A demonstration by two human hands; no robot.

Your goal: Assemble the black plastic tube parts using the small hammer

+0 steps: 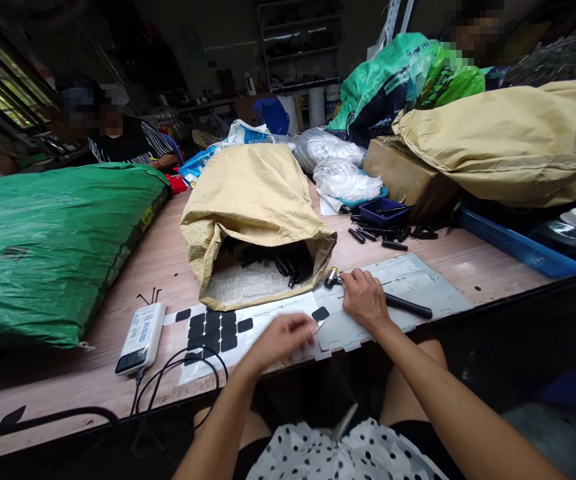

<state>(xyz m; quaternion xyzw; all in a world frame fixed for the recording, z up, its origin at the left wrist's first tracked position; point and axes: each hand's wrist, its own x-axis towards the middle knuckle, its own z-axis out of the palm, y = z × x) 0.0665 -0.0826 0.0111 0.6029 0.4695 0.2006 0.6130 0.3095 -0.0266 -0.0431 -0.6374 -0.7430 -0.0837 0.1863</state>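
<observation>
My right hand is closed round a hammer near its head, fingers curled over the shaft. The shiny hammer head sticks out to the left of the fingers, and its black grip shows past my wrist over a grey mat. My left hand is smeared by motion above the table's front edge. A small white scrap shows at its fingertips; whether the fingers hold it is unclear. Just beyond lies a black rounded square pad. To the left, several such pads sit on a white sheet.
A tan sack lies open toward me with black parts inside. Loose black handles lie near a purple tray. A white power bank with cables, a green sack and a blue basket flank the workspace. Two people sit beyond.
</observation>
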